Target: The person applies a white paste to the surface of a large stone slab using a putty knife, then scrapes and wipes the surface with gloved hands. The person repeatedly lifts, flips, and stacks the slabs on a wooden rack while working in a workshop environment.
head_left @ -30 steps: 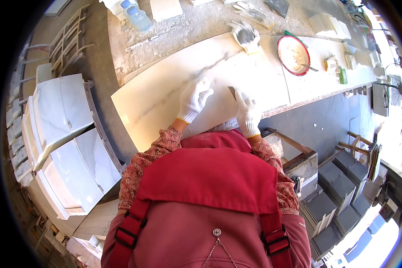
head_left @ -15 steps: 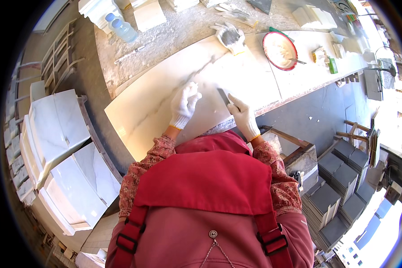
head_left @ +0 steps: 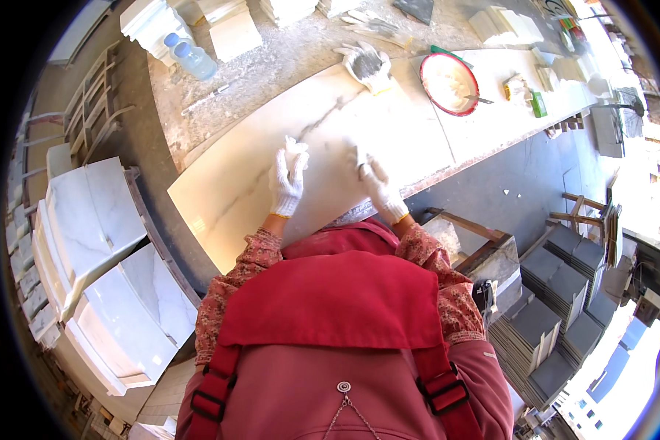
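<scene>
My left hand (head_left: 288, 176), in a white knit glove, is raised over a pale marble-look slab (head_left: 235, 187). Its fingers are curled together, and I cannot make out what white thing, if any, is between them. To its right, my right hand (head_left: 380, 189), gloved the same way, is closed around a scraper (head_left: 360, 169). Only a short dark bit of the scraper shows at the fingers, low over the slab near its front edge. A red-rimmed bowl (head_left: 448, 84) of whitish paste, with a metal blade resting in it, stands farther right.
Beyond the slab's middle lies a loose grey-palmed glove (head_left: 368, 66). Plastic bottles (head_left: 196, 60), a pen-like stick (head_left: 207, 100) and stacked tiles (head_left: 235, 35) stand at the back left. A green box (head_left: 538, 104) sits right. Slab stacks (head_left: 99, 209) rise at left, grey tile stacks (head_left: 565, 271) at right.
The scraper has turned in my right hand's grip, so its blade shows less. My right hand has shifted left. My left hand has moved slightly left, its fingers still curled.
</scene>
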Demonstrator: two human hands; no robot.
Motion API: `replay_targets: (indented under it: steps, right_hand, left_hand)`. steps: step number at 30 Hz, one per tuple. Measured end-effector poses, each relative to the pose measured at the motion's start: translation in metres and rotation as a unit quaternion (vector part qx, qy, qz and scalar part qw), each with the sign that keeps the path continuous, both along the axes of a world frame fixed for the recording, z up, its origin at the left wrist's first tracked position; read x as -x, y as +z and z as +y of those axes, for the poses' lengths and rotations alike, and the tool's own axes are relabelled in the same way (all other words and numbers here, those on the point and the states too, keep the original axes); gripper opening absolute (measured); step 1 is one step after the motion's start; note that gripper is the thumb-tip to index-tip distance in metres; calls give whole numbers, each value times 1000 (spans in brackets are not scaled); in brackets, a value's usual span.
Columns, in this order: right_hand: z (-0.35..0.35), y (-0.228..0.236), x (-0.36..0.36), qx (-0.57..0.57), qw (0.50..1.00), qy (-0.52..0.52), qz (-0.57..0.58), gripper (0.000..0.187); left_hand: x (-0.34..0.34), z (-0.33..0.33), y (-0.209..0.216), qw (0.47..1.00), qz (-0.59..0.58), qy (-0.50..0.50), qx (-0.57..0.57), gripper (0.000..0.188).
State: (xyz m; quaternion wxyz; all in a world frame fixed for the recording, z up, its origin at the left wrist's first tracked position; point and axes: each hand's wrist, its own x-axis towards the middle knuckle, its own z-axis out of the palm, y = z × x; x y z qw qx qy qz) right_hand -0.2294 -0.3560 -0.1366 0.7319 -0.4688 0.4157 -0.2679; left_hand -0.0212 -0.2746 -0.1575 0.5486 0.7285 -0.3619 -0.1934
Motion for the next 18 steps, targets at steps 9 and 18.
replay_targets:
  steps: [9,18]
  right_hand:
    - [-106,-21,140,302,800,-410,318,24]
    - [15,16,16,-63,996,12,-58,38]
  left_hand:
    - [5,-8,8,997,-74,-21,6,30]
    - [2,-5,2,997,-65,-22,-20,31]
